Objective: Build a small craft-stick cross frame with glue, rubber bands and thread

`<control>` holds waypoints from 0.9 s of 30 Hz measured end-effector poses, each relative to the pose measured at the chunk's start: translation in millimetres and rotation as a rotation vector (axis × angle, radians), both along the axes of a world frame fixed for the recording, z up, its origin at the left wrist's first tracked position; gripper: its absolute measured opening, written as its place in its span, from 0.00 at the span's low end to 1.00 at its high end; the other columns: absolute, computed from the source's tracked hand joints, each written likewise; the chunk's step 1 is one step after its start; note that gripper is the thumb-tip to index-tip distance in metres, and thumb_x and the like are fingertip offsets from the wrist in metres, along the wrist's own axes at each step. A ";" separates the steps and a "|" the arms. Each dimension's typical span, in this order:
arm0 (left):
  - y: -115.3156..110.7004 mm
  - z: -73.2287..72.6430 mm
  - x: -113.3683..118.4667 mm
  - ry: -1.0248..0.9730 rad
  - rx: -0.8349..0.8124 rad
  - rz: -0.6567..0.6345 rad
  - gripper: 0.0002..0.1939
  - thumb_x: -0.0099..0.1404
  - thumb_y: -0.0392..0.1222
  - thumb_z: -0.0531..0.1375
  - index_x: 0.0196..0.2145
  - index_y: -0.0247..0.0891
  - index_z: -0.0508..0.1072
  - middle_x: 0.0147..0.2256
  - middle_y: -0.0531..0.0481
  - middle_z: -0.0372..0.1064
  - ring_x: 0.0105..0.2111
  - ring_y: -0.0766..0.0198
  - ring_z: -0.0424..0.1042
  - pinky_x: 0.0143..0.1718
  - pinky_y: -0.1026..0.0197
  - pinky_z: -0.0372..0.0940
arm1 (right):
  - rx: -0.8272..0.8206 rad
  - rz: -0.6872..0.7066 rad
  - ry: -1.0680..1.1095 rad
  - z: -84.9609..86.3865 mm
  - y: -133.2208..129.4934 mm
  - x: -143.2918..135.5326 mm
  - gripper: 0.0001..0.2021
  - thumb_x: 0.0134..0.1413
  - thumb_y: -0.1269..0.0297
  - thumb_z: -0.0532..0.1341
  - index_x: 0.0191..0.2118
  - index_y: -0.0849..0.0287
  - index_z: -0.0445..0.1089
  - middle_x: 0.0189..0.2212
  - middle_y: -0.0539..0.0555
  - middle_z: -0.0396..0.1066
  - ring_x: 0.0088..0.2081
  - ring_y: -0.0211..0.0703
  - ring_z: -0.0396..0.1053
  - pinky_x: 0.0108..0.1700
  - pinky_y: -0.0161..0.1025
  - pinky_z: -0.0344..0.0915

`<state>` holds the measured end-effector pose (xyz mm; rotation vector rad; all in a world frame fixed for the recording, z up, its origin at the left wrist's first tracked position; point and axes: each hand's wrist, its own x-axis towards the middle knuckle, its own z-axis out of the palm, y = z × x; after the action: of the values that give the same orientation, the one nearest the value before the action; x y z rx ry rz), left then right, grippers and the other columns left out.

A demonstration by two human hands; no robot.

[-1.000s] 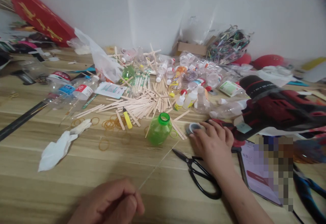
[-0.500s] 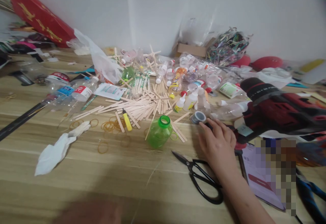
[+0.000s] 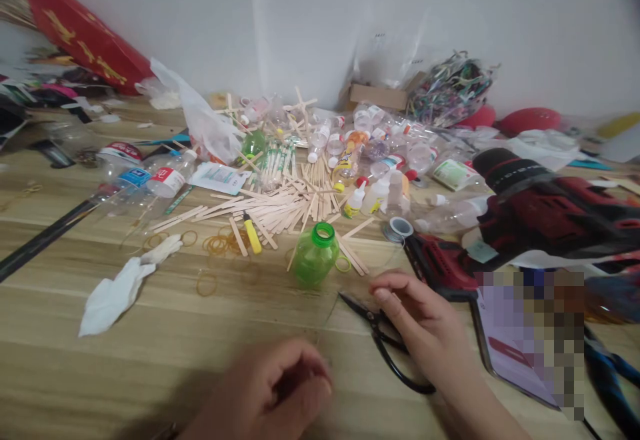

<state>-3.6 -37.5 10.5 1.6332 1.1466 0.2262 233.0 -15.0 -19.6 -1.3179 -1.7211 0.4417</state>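
Observation:
My right hand (image 3: 425, 323) is closed in a pinch above the black-handled scissors (image 3: 373, 320), which lie on the table. A thin wire (image 3: 403, 248) runs down from a small grey spool (image 3: 399, 229) toward those fingertips. My left hand (image 3: 280, 387), blurred, is curled with thumb and forefinger together at the bottom of the view; what it holds, if anything, is hidden. A faint strand (image 3: 332, 309) shows between the two hands. Beyond them a green plastic bottle piece (image 3: 316, 255) stands upright with its mouth open.
A red and black power drill (image 3: 545, 213) lies at the right beside a phone (image 3: 510, 347). Wooden sticks (image 3: 280, 212), glue bottles (image 3: 355, 201), rubber bands (image 3: 220, 245) and many plastic bottles spread across the back. A crumpled white tissue (image 3: 113, 297) lies at the left.
My right hand has moved from beside the spool back toward me, over the scissors. The spool has shifted slightly right. My left hand has risen further into view.

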 end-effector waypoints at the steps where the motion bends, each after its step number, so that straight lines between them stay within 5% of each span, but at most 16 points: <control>1: 1.9 0.1 5.3 0.055 0.076 0.021 0.12 0.67 0.46 0.53 0.35 0.41 0.74 0.27 0.53 0.74 0.26 0.64 0.70 0.25 0.67 0.60 | -0.041 0.018 0.054 -0.8 -1.9 -2.0 0.04 0.61 0.65 0.59 0.36 0.54 0.71 0.29 0.48 0.72 0.29 0.36 0.71 0.30 0.29 0.66; 6: 2.3 -17.1 21.6 0.309 0.674 0.031 0.13 0.71 0.44 0.50 0.40 0.42 0.73 0.30 0.49 0.76 0.29 0.57 0.75 0.30 0.60 0.64 | -0.083 0.075 0.083 -8.4 -6.6 -7.2 0.04 0.59 0.65 0.60 0.35 0.54 0.72 0.26 0.48 0.72 0.27 0.35 0.69 0.30 0.31 0.65; 9: 2.1 -22.1 28.8 0.283 0.834 0.035 0.13 0.72 0.44 0.49 0.46 0.44 0.71 0.27 0.52 0.77 0.25 0.58 0.76 0.26 0.61 0.63 | -0.065 0.104 0.045 -9.8 -7.6 -9.2 0.03 0.58 0.67 0.61 0.33 0.56 0.72 0.24 0.47 0.70 0.26 0.35 0.68 0.29 0.30 0.64; 12: 6.5 -18.0 38.4 0.253 0.891 0.058 0.12 0.71 0.44 0.52 0.47 0.43 0.71 0.23 0.54 0.76 0.20 0.60 0.75 0.21 0.62 0.61 | -0.043 0.147 0.009 -8.5 -8.6 -10.5 0.04 0.58 0.69 0.61 0.33 0.57 0.72 0.23 0.47 0.69 0.26 0.34 0.68 0.30 0.30 0.64; 18: 15.6 -14.1 51.9 0.178 0.959 0.051 0.12 0.67 0.32 0.51 0.33 0.38 0.73 0.21 0.54 0.75 0.18 0.62 0.75 0.19 0.62 0.59 | -0.025 0.191 -0.029 -6.9 -8.1 -10.1 0.05 0.58 0.71 0.60 0.32 0.57 0.72 0.24 0.48 0.70 0.27 0.35 0.70 0.30 0.29 0.64; 27: 21.3 -19.6 47.1 0.168 1.016 0.108 0.12 0.64 0.30 0.48 0.28 0.39 0.68 0.18 0.56 0.70 0.16 0.65 0.71 0.17 0.64 0.57 | -0.052 0.232 -0.038 -13.6 -9.9 -12.6 0.05 0.57 0.73 0.60 0.33 0.56 0.71 0.26 0.49 0.70 0.28 0.35 0.69 0.30 0.30 0.62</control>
<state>43.6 -16.2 -9.1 2.4968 1.3414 0.8604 220.5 -24.9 -33.3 -1.1734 -1.9149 0.6006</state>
